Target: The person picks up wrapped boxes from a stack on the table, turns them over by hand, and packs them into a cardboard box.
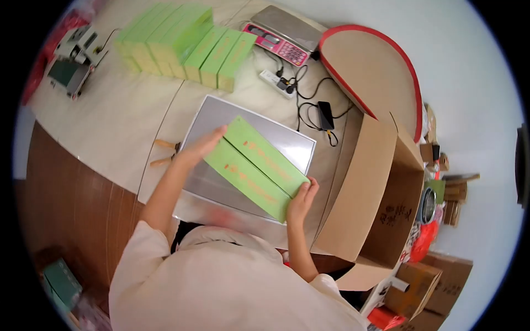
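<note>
Two long light-green boxes with orange lettering, an upper one and a lower one, lie side by side between my hands. My left hand grips their upper-left ends. At the lower-right ends, my right hand is closed round the pair, with the thumb on the near side. Under the boxes is a grey board with a white frame; whether they touch it I cannot tell. Wooden-handled tools stick out at the board's left edge.
An opened cardboard box stands to my right. At the back are a row of green boxes, a pink-edged scale, a power strip, a phone with cables and a red-rimmed tray. A small machine is far left.
</note>
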Demonstrator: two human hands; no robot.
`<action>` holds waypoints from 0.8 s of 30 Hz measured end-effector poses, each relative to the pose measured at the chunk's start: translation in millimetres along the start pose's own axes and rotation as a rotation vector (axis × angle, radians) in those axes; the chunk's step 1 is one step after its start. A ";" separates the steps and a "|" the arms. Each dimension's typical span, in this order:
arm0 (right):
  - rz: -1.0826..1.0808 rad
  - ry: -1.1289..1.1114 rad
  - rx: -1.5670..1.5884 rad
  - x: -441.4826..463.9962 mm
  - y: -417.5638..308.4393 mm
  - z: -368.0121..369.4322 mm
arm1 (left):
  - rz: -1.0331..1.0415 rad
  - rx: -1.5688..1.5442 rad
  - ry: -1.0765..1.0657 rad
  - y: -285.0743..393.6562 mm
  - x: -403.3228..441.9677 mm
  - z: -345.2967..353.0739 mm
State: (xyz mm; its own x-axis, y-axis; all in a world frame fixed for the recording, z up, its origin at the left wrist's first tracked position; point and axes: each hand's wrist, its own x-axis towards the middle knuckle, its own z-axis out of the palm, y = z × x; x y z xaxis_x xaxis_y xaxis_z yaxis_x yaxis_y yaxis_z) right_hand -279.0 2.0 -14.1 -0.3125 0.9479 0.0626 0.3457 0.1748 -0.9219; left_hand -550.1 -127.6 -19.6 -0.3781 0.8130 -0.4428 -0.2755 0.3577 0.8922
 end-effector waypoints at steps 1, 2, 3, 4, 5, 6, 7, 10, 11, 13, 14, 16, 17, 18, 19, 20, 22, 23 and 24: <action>0.004 -0.034 -0.007 -2.0 -11.0 11.8 | -0.054 -0.009 0.057 5.6 -5.3 -12.0; 0.009 -0.072 -0.013 -4.1 -19.7 23.1 | -0.061 -0.034 0.088 8.7 -7.5 -23.5; 0.001 -0.109 0.013 -4.4 -25.1 33.1 | -0.066 -0.019 0.117 12.6 -8.4 -33.7; -0.014 -0.150 0.009 -4.8 -27.6 38.2 | -0.066 -0.005 0.147 14.0 -11.6 -40.8; -0.017 -0.174 -0.021 -4.4 -30.6 43.3 | -0.060 -0.030 0.184 13.5 -15.2 -45.2; -0.023 -0.195 -0.049 -2.7 -33.6 47.7 | -0.047 -0.041 0.168 13.7 -16.4 -48.6; -0.027 -0.189 -0.080 0.6 -28.7 48.6 | -0.033 -0.052 0.151 13.0 -17.8 -51.9; -0.172 -0.299 -0.308 31.1 -29.9 42.2 | 0.114 -0.208 0.339 -1.8 -19.9 -54.0; -0.270 -0.258 -0.300 41.3 -37.9 46.1 | 0.116 -0.226 0.347 -10.3 -25.6 -55.7; -0.426 -0.383 -0.286 69.0 -58.5 56.0 | 0.386 -0.433 0.743 -29.9 -36.9 -54.7; -0.448 -0.475 -0.285 74.4 -78.4 65.1 | 0.382 -0.471 0.843 -27.3 -51.2 -43.7; -0.487 -0.662 -0.285 90.3 -101.8 92.2 | 0.376 -0.477 0.933 -41.2 -78.7 -15.4; -0.449 -0.762 -0.350 96.2 -110.2 106.5 | 0.374 -0.448 0.921 -59.0 -87.1 0.5; -0.451 -0.760 -0.349 105.4 -102.4 125.2 | 0.364 -0.401 0.890 -66.9 -96.4 25.5; -0.254 -0.947 -0.249 116.1 -83.7 146.8 | 0.357 -0.353 0.861 -72.1 -102.8 49.8; -0.053 -1.128 -0.145 119.3 -74.5 159.1 | 0.295 -0.253 0.794 -84.8 -102.3 68.9; 0.154 -1.227 -0.091 104.8 -89.0 155.8 | 0.231 -0.154 0.740 -85.2 -94.2 84.9; 0.376 -1.312 -0.043 99.3 -93.4 154.2 | 0.262 -0.265 0.658 -75.3 -86.2 90.4; 0.378 -1.316 -0.048 96.9 -92.1 153.7 | 0.292 -0.377 0.568 -69.6 -81.4 93.3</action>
State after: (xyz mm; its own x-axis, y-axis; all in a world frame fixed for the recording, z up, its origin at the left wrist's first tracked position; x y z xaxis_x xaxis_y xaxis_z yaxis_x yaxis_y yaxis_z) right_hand -477.2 36.8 18.1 -0.7857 -0.0070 -0.6186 0.6186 -0.0009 -0.7857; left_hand -417.7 -175.8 -37.4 -0.8535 0.4511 -0.2608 -0.3394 -0.1016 0.9351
